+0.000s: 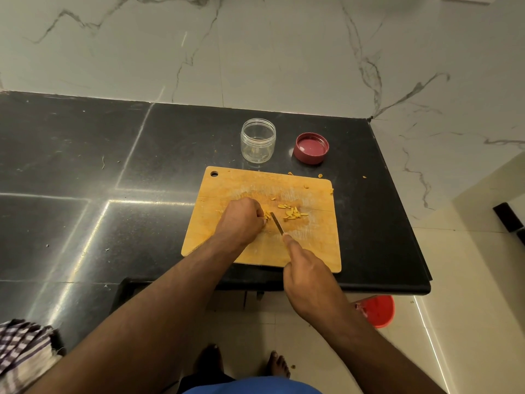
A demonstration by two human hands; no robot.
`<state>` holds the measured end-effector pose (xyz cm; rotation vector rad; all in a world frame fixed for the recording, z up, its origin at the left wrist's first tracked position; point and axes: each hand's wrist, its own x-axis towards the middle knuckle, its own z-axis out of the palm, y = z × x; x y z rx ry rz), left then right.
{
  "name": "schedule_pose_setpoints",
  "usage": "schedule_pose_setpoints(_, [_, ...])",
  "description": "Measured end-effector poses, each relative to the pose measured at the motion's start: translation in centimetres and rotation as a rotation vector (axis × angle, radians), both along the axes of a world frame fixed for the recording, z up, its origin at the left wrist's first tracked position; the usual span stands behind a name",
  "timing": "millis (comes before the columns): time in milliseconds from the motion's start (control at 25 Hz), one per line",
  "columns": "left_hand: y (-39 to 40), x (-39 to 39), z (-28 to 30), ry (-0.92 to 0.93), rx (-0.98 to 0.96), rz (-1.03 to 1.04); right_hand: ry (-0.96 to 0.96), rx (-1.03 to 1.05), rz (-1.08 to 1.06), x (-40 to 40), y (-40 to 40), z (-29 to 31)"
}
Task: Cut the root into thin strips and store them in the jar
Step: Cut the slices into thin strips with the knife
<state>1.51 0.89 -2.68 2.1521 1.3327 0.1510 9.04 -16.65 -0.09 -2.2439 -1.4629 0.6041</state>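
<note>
Left hand (pixel 241 220) curled on root (pixel 267 215) mid-board (pixel 227 183); right hand (pixel 308 275) gripping knife (pixel 277 223) (forefinger along spine), blade just right of root. Cut strips (pixel 292 213) right of blade. Open jar (pixel 258 143) behind board, lid (pixel 311 148) at board's far-right corner

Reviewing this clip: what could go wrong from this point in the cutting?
1. The knife blade sits right beside the left hand fingertips pinching the root piece; a slip might nick them.
2. Bits have already scattered off the cutting board onto the counter, so more strips may be lost.
3. The jar looks empty; nothing is stored yet.
</note>
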Motion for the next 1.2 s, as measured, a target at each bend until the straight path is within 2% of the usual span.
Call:
schedule_pose_setpoints(440, [0.0, 0.0, 0.0, 0.005, 0.011, 0.003, -0.026, -0.165, 0.066, -0.3, 2.3, -0.4])
schedule_pose_setpoints(880, [-0.2, 0.0, 0.1, 0.008, 0.011, 0.003, 0.008, 0.014, 0.003, 0.5, -0.6, -0.2])
schedule_pose_setpoints(1200, [-0.2, -0.2, 0.1, 0.002, 0.020, 0.016, 0.032, 0.009, 0.027, 0.1, 0.2, -0.3])
